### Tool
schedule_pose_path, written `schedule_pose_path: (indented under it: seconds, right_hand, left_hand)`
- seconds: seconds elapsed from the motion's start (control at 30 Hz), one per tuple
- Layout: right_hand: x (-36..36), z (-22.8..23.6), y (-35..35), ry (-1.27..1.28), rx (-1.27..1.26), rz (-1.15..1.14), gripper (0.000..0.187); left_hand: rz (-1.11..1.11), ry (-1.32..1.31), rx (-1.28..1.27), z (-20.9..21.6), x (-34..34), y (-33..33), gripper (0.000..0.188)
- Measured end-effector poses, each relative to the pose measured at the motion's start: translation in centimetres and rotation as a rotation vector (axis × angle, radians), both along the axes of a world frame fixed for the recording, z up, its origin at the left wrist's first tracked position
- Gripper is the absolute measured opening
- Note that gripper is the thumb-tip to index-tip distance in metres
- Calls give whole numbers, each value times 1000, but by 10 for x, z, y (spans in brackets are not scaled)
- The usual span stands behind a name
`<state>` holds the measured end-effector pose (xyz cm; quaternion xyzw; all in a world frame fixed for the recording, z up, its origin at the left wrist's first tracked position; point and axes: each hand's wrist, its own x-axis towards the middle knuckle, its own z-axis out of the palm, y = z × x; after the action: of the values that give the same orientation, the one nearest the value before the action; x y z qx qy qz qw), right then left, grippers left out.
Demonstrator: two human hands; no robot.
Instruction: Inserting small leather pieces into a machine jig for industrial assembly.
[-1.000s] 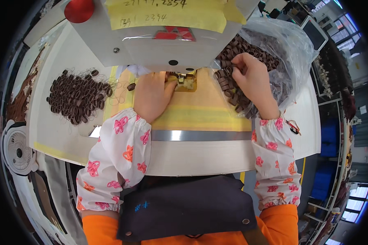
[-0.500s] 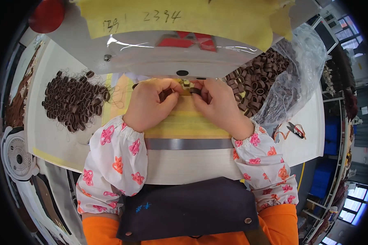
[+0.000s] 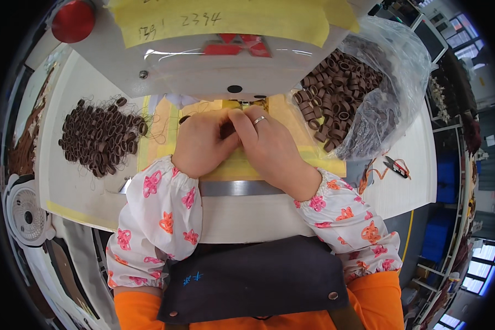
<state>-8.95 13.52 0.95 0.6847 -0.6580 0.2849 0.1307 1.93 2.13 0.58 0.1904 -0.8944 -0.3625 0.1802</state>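
My left hand (image 3: 203, 142) and my right hand (image 3: 272, 148) meet fingertip to fingertip in front of the sewing machine's needle area (image 3: 246, 103). Both have their fingers curled in and closed. Whatever they pinch is hidden behind the knuckles and thumbs; a dark patch shows inside the left hand's curl. A ring (image 3: 259, 120) is on a right-hand finger. Just beyond my left wrist lies a single brown loop (image 3: 184, 119), with loose threads running left from it.
Brown loops with tangled threads form a pile (image 3: 102, 135) on the left. More brown loops (image 3: 335, 93) spill from a clear plastic bag (image 3: 399, 71) on the right. Thread snips (image 3: 396, 166) lie near the right edge. The machine head (image 3: 203, 60) overhangs the work area.
My right hand has moved left until its fingertips meet my left hand's. The brown loop it pinched before is now out of sight. The whole view has shifted slightly.
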Motion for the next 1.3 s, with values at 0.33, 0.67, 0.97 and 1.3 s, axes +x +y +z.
schedule_pose_path:
  seconds: [0.33,0.67,0.97,1.3]
  right_hand:
    - [-2,0,4,-30,-5,63,31]
    - [-20,-2,0,-743,64,-54,17]
    - [-32,-5,-8,-666,-3,-118,8]
    - [-32,-9,-10,-541,-52,-134,3]
  left_hand:
    - [-93,-23,122,7,4,-6,15]
    - [17,88,47,-2,-5,-6,19]
    - [193,-40,55,-3,-16,-6,24]
    - [252,-76,194,-7,-19,-8,27]
